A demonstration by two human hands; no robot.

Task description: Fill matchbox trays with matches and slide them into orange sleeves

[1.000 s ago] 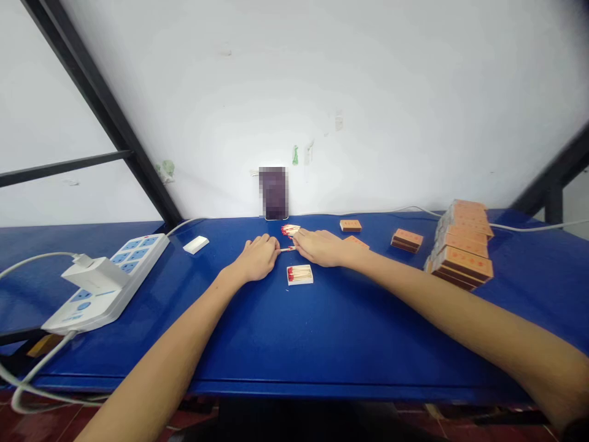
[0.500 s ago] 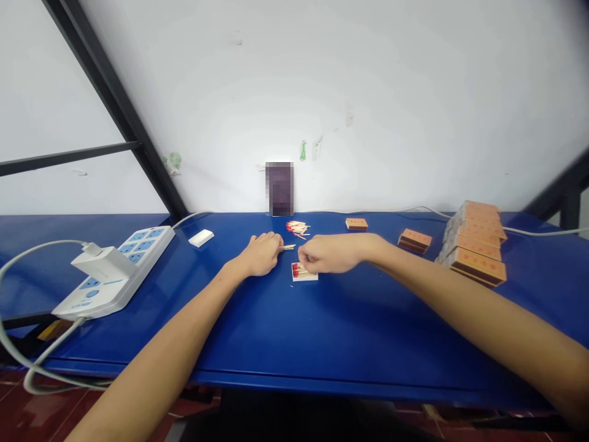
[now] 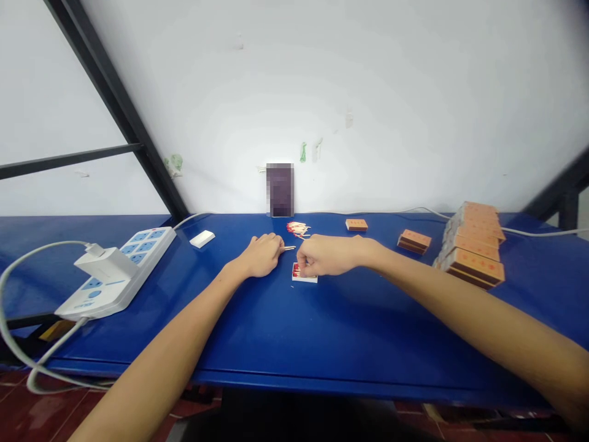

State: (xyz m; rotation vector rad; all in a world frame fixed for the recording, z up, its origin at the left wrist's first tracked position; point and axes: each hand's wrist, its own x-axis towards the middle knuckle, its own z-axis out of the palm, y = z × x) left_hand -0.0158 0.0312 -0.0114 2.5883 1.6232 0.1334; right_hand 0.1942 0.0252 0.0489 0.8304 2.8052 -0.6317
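Note:
My left hand (image 3: 263, 255) rests on the blue table with its fingers closed around a few matches (image 3: 289, 248), whose pale sticks poke out to the right. Just right of it, my right hand (image 3: 324, 255) is bent down over a white matchbox tray (image 3: 305, 280), fingertips pinched together inside it. Red-headed matches (image 3: 296, 270) lie in the tray, partly covered by that hand. Whatever the right fingertips pinch is hidden. Beyond both hands sits a loose pile of matches (image 3: 299, 228) with red heads.
Orange matchboxes are stacked (image 3: 476, 245) at the right, with a smaller matchbox pair (image 3: 415, 241) and a single matchbox (image 3: 356, 224) nearer the middle. At the left are a white box (image 3: 202, 239) and a power strip (image 3: 124, 270) with cables. A pixelated dark panel (image 3: 280, 190) stands against the wall.
My right hand has dipped slightly lower and left into the tray, covering more of the matches. My left hand stays in place with its matches.

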